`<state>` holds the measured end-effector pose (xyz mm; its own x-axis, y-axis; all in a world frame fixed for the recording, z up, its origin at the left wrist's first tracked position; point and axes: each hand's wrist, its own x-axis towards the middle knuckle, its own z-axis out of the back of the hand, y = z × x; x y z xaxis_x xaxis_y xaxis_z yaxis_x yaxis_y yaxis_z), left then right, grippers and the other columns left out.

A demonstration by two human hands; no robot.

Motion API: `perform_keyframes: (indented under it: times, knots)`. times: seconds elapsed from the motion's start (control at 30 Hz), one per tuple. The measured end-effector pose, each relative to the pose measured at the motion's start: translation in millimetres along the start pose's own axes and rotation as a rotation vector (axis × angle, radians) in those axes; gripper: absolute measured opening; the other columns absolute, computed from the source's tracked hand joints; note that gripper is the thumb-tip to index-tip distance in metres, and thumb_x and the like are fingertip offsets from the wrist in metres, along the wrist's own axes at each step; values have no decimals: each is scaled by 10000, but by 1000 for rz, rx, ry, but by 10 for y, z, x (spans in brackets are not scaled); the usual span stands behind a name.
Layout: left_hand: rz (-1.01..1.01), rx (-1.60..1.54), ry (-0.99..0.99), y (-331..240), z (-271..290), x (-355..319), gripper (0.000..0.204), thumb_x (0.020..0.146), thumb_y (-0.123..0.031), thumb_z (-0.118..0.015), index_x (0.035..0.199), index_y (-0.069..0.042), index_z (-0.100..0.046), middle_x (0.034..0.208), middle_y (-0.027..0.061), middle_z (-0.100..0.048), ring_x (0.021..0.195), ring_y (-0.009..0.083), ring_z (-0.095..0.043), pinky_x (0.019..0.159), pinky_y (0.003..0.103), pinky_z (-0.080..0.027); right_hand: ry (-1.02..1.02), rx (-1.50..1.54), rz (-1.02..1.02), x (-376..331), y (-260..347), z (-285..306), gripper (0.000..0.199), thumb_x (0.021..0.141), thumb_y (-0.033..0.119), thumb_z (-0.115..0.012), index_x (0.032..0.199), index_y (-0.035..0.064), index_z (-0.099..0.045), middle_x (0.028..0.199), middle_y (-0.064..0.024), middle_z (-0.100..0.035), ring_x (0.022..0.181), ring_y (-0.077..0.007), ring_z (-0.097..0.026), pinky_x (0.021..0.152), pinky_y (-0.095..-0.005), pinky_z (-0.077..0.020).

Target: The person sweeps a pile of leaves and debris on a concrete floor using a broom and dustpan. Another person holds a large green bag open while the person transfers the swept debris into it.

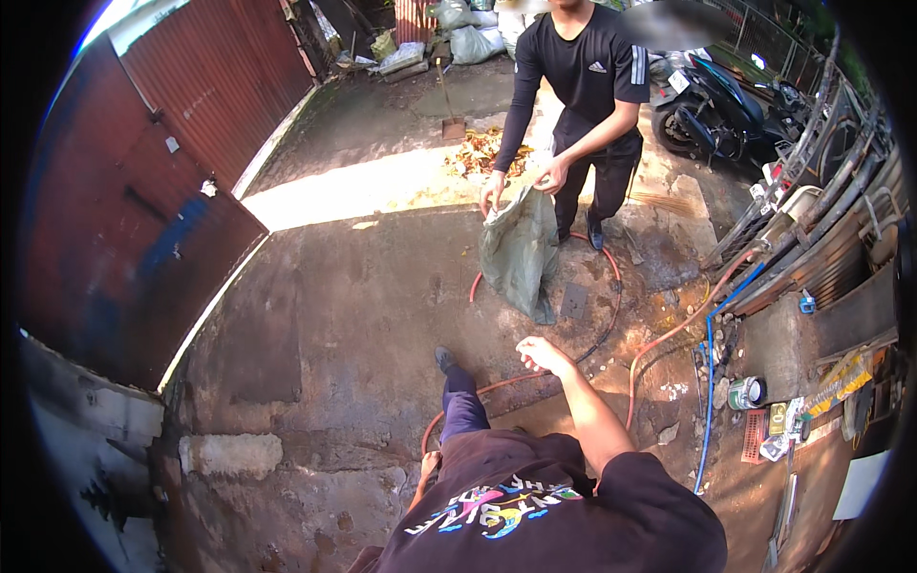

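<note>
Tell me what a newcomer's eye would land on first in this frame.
Probably the other person at top centre, in black, holding a grey-green sack open with both hands. Below it, the wearer's right hand reaches out empty toward the sack. A red hose loops over the wet concrete floor behind them.

sack: grey-green woven plastic sack [521, 250], limp, creased
state: mouth gathered at the top, pinched at both upper corners by another person's two hands
pose: hangs upright, lower corner sags down to the right, touching or just above the wet concrete, cannot tell which
place: ahead of the right hand [540, 354], well apart from it
hose: thin red-orange rubber hose [497, 384], curves across the ground behind and below the sack
hose state: slack, lying flat
</note>
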<state>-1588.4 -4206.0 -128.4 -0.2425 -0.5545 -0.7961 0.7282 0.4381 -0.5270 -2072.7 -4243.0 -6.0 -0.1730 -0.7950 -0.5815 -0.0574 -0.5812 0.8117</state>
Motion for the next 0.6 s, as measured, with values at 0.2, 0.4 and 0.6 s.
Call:
perform_keyframes:
  times: [0.2, 0.4, 0.6]
  knots:
    - [356, -320, 39, -751, 1061, 165, 370, 826, -316, -525, 1057, -38, -603, 1069, 212, -626, 987, 321, -609, 872, 420, -460, 40, -84, -260, 1218, -325, 22, 243, 889, 296, -519, 1016, 108, -605, 799, 3, -608, 643, -93, -551, 508, -258, -434]
    - [354, -524, 72, -3254, 2050, 1648, 373, 826, -316, -525, 1066, -40, -602, 1102, 217, -617, 1006, 324, -602, 890, 430, -454, -7, -328, -462, 2315, -891, 195, 252, 871, 323, -563, 960, 107, -658, 861, -35, -655, 708, -160, -603, 563, -347, -498]
    - [-261, -95, -1, -4290, 3047, 3957, 245, 906, -242, -481, 1023, -71, -611, 847, 2, -601, 703, 110, -550, 543, 251, -412, -41, -84, -347, 3207, -6, -164, 300, 834, 339, -573, 974, 91, -669, 891, -67, -673, 791, -208, -623, 673, -374, -502]
